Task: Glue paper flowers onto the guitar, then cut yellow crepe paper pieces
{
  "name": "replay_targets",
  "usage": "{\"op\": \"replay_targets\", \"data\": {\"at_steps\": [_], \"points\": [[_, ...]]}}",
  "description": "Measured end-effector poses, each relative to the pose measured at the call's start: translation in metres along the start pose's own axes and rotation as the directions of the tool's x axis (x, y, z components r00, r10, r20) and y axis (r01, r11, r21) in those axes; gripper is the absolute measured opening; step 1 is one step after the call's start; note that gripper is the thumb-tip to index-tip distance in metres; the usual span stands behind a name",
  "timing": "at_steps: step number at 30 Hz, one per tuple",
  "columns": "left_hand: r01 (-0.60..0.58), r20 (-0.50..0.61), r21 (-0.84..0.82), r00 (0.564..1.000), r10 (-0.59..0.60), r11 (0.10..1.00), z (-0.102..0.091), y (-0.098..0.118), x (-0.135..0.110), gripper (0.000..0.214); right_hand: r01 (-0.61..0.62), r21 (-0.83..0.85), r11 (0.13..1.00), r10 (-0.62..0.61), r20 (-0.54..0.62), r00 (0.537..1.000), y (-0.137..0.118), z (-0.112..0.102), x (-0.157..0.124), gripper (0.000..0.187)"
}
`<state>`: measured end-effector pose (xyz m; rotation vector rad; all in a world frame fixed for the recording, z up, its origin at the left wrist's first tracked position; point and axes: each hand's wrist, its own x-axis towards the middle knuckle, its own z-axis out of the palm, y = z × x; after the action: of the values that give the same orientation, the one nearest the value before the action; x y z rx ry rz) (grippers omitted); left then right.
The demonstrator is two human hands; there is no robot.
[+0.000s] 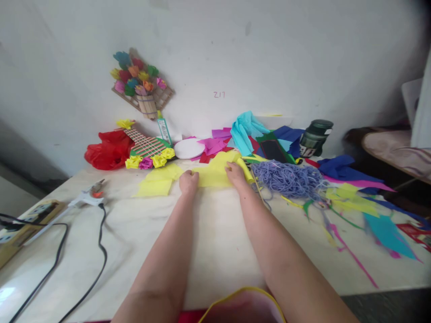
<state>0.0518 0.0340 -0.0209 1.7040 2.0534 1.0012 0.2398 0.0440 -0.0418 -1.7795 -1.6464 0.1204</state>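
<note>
From the head view, I see both arms stretched out over the pale bench (222,242). Near the middle of the frame, a strip of yellow paper (213,177) lies across the gap between the hands. The left hand (189,181) is curled nearly closed over the strip's left end, while the right hand (235,174) grips it farther right, thumb against bent fingers.

Another yellow sheet (156,183) lies just left of the left hand. Right of the right hand sits a loose heap of purple yarn (286,178), with a dark green jar (314,138) behind it.

At centre left there's a guitar-shaped craft (148,144) trimmed with paper flowers, beside a red crumpled bundle (109,150). A glue gun (88,197) rests at left, and a paper bouquet (139,80) hangs on the wall, upper left.
</note>
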Motion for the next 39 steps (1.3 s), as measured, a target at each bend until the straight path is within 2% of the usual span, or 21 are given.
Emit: {"op": "replay_targets", "data": {"at_steps": [6, 9, 11, 13, 17, 21, 24, 26, 28, 30, 32, 33, 35, 37, 39], "points": [[0.072, 0.011, -0.012, 0.997, -0.072, 0.997, -0.007, -0.002, 0.001, 0.027, -0.01, 0.028, 1.0, 0.01, -0.026, 1.0, 0.002, 0.0, 0.0, 0.035], [0.0, 0.043, -0.085, 0.999, 0.004, 0.996, -0.005, -0.006, 0.003, 0.051, -0.01, 0.083, 0.996, 0.013, -0.035, 0.999, 0.002, 0.0, 0.0, 0.035], [-0.071, 0.081, -0.143, 0.993, 0.084, 0.987, -0.004, -0.009, 0.004, 0.058, 0.0, 0.12, 0.993, 0.005, -0.044, 0.999, 0.002, -0.001, -0.001, 0.036], [-0.107, 0.101, -0.178, 0.987, 0.126, 0.978, -0.002, -0.011, 0.005, 0.056, 0.018, 0.144, 0.989, -0.01, -0.06, 0.998, 0.0, -0.001, -0.001, 0.037], [-0.112, 0.117, -0.154, 0.984, 0.131, 0.982, -0.002, -0.012, 0.004, 0.043, 0.087, 0.179, 0.98, -0.066, -0.116, 0.991, -0.01, -0.004, -0.003, 0.041], [-0.102, 0.134, -0.109, 0.984, 0.116, 0.989, -0.002, -0.012, 0.006, 0.036, 0.138, 0.331, 0.934, -0.096, -0.141, 0.985, -0.026, -0.005, -0.004, 0.039], [-0.084, 0.157, -0.097, 0.983, 0.099, 0.992, -0.001, -0.013, 0.009, 0.032, 0.105, 0.575, 0.812, -0.036, -0.131, 0.991, -0.038, -0.004, -0.005, 0.032], [-0.081, 0.157, -0.09, 0.983, 0.094, 0.993, -0.001, -0.013, 0.01, 0.031, 0.037, 0.763, 0.645, 0.022, -0.067, 0.998, -0.044, -0.002, -0.006, 0.029], [-0.089, 0.152, -0.065, 0.983, 0.099, 0.994, -0.001, -0.012, 0.01, 0.031, -0.057, 0.9, 0.431, 0.056, 0.037, 0.998, -0.05, -0.001, -0.008, 0.03], [-0.085, 0.134, -0.009, 0.987, 0.086, 0.996, -0.003, -0.011, 0.008, 0.031, -0.147, 0.959, 0.244, 0.064, 0.135, 0.989, -0.053, 0.0, -0.009, 0.031], [-0.07, 0.098, 0.064, 0.993, 0.064, 0.995, -0.005, -0.009, 0.004, 0.032, -0.217, 0.966, 0.144, 0.078, 0.207, 0.975, -0.053, 0.001, -0.011, 0.029], [-0.073, 0.079, 0.096, 0.995, 0.065, 0.993, -0.007, -0.008, 0.003, 0.032, -0.25, 0.958, 0.139, 0.099, 0.237, 0.966, -0.052, 0.002, -0.011, 0.028], [-0.105, 0.04, 0.132, 0.994, 0.101, 0.986, -0.01, -0.007, 0.0, 0.032, -0.316, 0.926, 0.208, 0.18, 0.282, 0.943, -0.047, 0.006, -0.012, 0.023], [-0.123, -0.021, 0.116, 0.992, 0.126, 0.986, -0.013, -0.008, 0.0, 0.032, -0.366, 0.864, 0.347, 0.27, 0.282, 0.921, -0.041, 0.011, -0.013, 0.019], [-0.072, -0.091, 0.027, 0.993, 0.075, 0.997, -0.015, -0.012, 0.003, 0.034, -0.356, 0.796, 0.49, 0.283, 0.241, 0.928, -0.035, 0.016, -0.013, 0.018]]}}
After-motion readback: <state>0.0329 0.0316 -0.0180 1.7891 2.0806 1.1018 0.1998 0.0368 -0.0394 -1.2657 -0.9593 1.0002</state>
